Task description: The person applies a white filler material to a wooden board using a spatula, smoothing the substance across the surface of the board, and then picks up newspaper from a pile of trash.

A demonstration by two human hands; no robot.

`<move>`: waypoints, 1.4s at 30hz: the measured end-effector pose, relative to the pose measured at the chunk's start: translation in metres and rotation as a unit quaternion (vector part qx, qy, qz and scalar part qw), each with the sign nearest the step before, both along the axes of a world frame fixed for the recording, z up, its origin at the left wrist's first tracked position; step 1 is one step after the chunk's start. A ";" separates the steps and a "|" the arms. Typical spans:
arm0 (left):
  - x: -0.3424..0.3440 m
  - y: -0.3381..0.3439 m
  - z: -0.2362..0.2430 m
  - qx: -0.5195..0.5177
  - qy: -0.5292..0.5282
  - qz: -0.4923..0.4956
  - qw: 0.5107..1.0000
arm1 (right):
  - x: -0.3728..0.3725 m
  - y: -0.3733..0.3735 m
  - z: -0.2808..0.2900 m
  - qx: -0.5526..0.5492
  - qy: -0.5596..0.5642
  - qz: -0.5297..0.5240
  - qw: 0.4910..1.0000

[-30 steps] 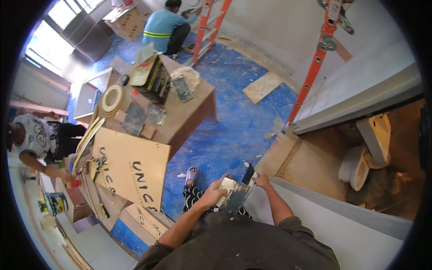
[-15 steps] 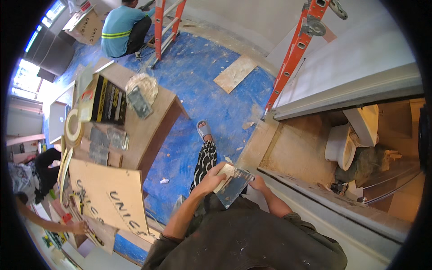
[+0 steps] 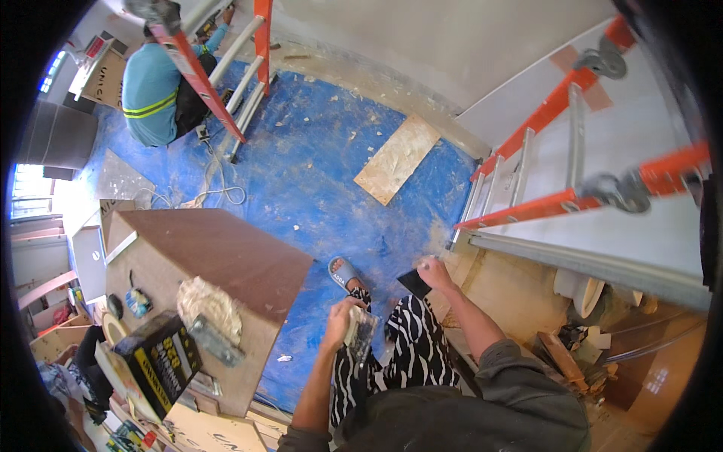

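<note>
My left hand (image 3: pixel 343 322) is closed round a flat putty scraper (image 3: pixel 364 331), its blade smeared with pale filler and turned nearly edge-on above my legs. Farther forward and to the right, my right hand (image 3: pixel 434 273) grips a dark, flat putty knife (image 3: pixel 413 284), its blade pointing left over the blue floor sheet. The two tools are apart. On the wooden box top to my left sit a mound of cream putty (image 3: pixel 208 307) and a grey scraper (image 3: pixel 217 340) beside it. A black-and-yellow carton (image 3: pixel 157 363) stands close by.
An orange stepladder (image 3: pixel 527 135) leans at the right, beside a doorway with debris (image 3: pixel 576 354). Another orange ladder (image 3: pixel 260 53) stands ahead, near a crouching person in a blue shirt (image 3: pixel 151 102). A board (image 3: pixel 398 160) lies on the blue sheet (image 3: pixel 316 143); cables (image 3: pixel 218 188) trail there.
My hands have separated: the right has moved forward with a dark putty knife, while the left holds its scraper lower and edge-on. My view has shifted, bringing the right ladder further in.
</note>
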State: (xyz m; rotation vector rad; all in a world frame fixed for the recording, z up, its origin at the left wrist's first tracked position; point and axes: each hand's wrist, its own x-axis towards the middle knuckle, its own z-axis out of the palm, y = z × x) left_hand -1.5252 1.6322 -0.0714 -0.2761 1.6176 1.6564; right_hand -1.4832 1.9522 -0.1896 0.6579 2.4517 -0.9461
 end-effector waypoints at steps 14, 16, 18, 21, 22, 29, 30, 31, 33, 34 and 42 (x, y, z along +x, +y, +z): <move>-0.187 0.049 -0.407 -0.375 -0.017 -0.118 0.919 | -0.201 0.072 -0.326 -0.212 -0.128 -0.036 0.968; -0.205 0.069 -0.451 -0.392 0.017 -0.188 0.900 | -0.200 0.084 -0.373 -0.213 -0.131 -0.078 0.965; -0.236 0.103 -0.481 -0.344 0.071 -0.226 0.909 | -0.184 0.104 -0.427 -0.184 -0.093 -0.089 0.974; -0.273 0.149 -0.509 -0.322 0.137 -0.222 0.910 | -0.170 0.121 -0.475 -0.187 -0.091 -0.128 0.970; -0.283 0.160 -0.516 -0.323 0.147 -0.224 0.908 | -0.166 0.120 -0.484 -0.206 -0.112 -0.152 0.960; -0.328 0.210 -0.588 -0.372 0.243 -0.206 0.872 | -0.169 0.111 -0.528 -0.294 -0.120 -0.234 0.919; -0.330 0.211 -0.594 -0.362 0.238 -0.211 0.876 | -0.175 0.109 -0.525 -0.285 -0.121 -0.224 0.924; -0.332 0.211 -0.600 -0.352 0.232 -0.216 0.881 | -0.182 0.105 -0.522 -0.275 -0.122 -0.214 0.929; -0.335 0.211 -0.608 -0.345 0.244 -0.203 0.883 | -0.191 0.094 -0.523 -0.262 -0.107 -0.252 0.926; -0.334 0.212 -0.612 -0.342 0.249 -0.197 0.885 | -0.195 0.093 -0.524 -0.256 -0.100 -0.270 0.923; -0.333 0.225 -0.608 -0.355 0.180 -0.202 0.895 | -0.181 0.099 -0.539 -0.366 -0.154 -0.429 0.812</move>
